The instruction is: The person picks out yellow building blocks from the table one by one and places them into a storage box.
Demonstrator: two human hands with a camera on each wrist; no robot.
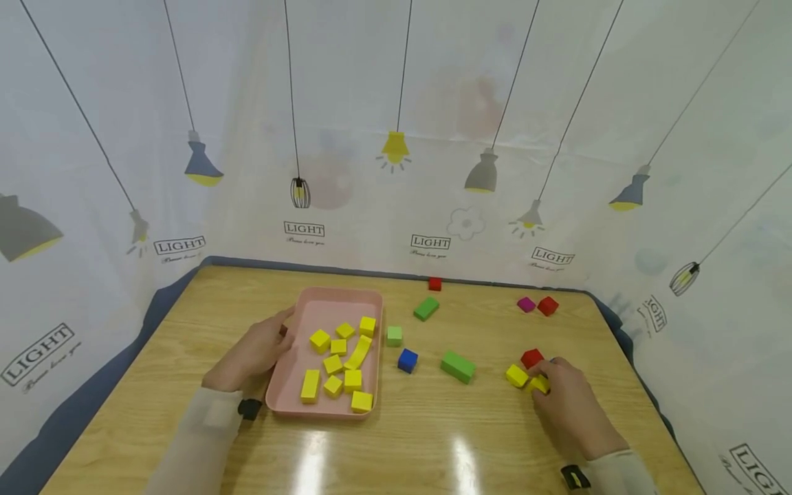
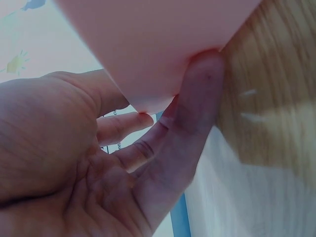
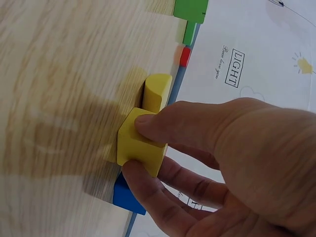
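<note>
A pink tray point(image 1: 339, 295) with several yellow blocks in it sits on the left half of the table. My left hand point(image 1: 255, 352) grips its left side; up close in the left wrist view, the fingertips point(image 2: 205, 66) press the outside of the tray wall point(image 2: 158, 44). On the right, my right hand point(image 1: 570, 404) pinches a yellow block point(image 3: 140, 136) between thumb and fingers, low over the table. Right beside it lie another yellow block point(image 1: 516, 375), a red block point(image 1: 531, 357) and a blue block point(image 3: 127, 195), mostly hidden by the hand in the head view.
Between tray and right hand lie a blue cube point(image 1: 407, 360), a large green block point(image 1: 458, 366), a light green cube point(image 1: 394, 335) and a green block point(image 1: 426, 309). Farther back are a red block point(image 1: 435, 284), a magenta block point(image 1: 526, 304) and another red block point(image 1: 547, 306). A printed curtain point(image 1: 371, 82) borders the table.
</note>
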